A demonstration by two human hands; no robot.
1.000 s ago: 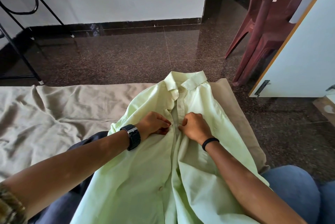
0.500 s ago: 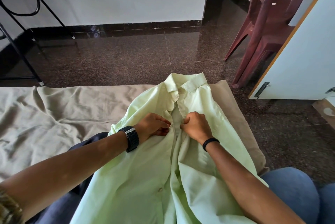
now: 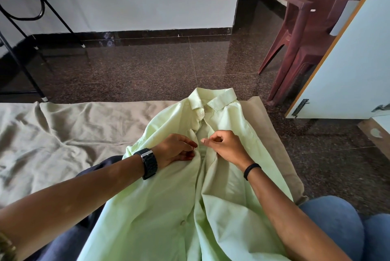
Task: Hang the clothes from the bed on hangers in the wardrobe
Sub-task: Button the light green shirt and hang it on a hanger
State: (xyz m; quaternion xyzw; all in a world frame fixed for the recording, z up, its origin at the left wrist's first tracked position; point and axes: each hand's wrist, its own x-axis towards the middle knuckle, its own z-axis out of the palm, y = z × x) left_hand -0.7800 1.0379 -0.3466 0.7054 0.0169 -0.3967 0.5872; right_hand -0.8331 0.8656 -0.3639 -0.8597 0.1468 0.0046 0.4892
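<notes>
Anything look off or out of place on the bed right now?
Nothing damaged or spilled. The green shirt lies crumpled rather than flat, its placket gaping between the left hand and right hand. The bedsheet is wrinkled. No hanger is in view.

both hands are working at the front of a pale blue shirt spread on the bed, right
Not quite: the shirt is pale green, not blue, as the head view shows. The left hand and right hand are indeed working at its front on the bed.

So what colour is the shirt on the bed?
Pale green, plain with no pattern. The shirt shows best in the head view.
</notes>
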